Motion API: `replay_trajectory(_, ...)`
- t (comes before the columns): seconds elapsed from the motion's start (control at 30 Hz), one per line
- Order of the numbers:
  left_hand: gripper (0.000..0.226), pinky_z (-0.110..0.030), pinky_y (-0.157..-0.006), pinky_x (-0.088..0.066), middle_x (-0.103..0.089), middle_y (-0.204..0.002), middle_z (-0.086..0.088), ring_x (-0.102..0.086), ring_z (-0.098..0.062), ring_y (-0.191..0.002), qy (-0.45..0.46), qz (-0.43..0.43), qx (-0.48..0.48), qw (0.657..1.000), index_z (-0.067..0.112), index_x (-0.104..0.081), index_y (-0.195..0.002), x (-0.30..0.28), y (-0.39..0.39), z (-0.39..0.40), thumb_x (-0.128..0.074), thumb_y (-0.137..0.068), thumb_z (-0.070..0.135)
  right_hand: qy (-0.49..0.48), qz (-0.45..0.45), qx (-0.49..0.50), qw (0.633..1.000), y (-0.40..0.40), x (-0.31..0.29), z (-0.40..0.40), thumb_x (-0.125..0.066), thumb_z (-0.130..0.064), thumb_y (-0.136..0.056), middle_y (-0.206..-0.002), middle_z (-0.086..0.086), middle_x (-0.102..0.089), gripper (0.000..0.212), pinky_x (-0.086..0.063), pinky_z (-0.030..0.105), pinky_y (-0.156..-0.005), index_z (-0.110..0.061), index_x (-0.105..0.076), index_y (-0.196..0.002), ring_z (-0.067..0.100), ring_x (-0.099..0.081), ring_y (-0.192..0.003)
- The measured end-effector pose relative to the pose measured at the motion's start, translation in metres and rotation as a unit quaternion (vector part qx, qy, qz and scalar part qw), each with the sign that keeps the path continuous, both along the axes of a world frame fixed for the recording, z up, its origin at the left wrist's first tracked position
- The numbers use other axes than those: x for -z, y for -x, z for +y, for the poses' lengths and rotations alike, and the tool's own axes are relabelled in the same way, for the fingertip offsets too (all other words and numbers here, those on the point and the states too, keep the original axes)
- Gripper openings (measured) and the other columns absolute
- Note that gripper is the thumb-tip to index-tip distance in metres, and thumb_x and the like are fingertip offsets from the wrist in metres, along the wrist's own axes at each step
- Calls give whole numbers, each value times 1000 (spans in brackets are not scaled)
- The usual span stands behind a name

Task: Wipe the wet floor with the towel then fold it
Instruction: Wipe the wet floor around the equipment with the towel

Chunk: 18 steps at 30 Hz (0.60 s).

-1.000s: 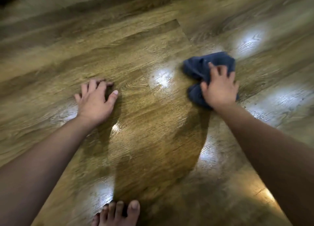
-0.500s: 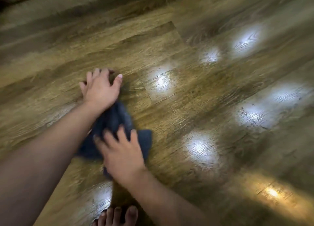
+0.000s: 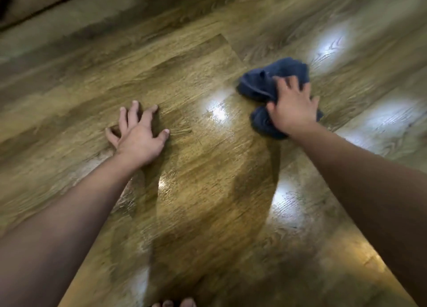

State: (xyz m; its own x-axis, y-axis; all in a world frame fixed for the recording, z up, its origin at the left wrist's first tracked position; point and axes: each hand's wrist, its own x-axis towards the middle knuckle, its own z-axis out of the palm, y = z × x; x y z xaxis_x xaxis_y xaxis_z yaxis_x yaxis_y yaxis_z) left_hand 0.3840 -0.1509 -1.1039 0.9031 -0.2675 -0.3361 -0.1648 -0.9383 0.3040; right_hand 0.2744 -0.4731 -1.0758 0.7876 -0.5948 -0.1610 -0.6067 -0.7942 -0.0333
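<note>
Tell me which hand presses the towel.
The right hand: it presses the bunched blue towel, while the left hand rests flat on the bare floor.

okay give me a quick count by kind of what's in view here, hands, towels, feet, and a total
Hands: 2, the left hand flat on the wooden floor, the right hand pressing on the towel
Towels: 1, the dark blue towel, bunched up
Feet: 1, toes just showing at the bottom edge
Total: 4
</note>
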Motion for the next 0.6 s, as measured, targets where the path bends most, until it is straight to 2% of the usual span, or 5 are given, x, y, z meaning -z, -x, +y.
replay_trajectory(0.13,49,-66,-108,-14,-40,-145,-4,-28,-31,-137,-8,-40,5,999,41,-48,-136,-15,-18,1,-51,-91,60,-19,-10,116,993,-20,3,7,-55,-32,-93,-147,7,-37,51,-23,65,-108,-25,-41,-141,42,-28,-139)
replay_trajectory(0.27,52,-66,-107,-17,-53,-140,-3,-40,-32,-133,1,-31,-6,999,34,-50,-136,-32,-47,0,-39,-95,65,-8,-18,133,991,-30,0,91,-59,-32,-91,-143,1,-42,53,-29,59,-104,-30,-42,-141,37,-36,-132)
replay_trajectory(0.4,52,-60,-107,-24,-65,-127,-12,-54,-37,-124,-64,-10,-9,998,31,-64,-123,-45,-68,-7,-36,-95,66,-39,-23,-103,994,-4,-1,228,-54,-30,-90,-145,-3,-48,58,-36,59,-101,-33,-42,-147,37,-45,-130)
replay_trajectory(0.5,47,-51,-102,-38,-67,-122,-17,-60,-39,-116,-74,16,12,997,31,-68,-120,-50,-79,-8,-41,-96,60,-124,39,-310,942,41,-8,312,-33,-36,-91,-138,-12,-57,51,-47,54,-100,-42,-55,-137,31,-55,-127)
replay_trajectory(0.6,42,-46,-99,-48,-64,-126,-20,-60,-41,-114,-15,54,30,998,21,-70,-120,-53,-79,0,-46,-99,48,-162,57,-430,886,74,-13,335,-43,-42,-97,-124,-22,-64,32,-54,44,-94,-52,-66,-116,17,-62,-119)
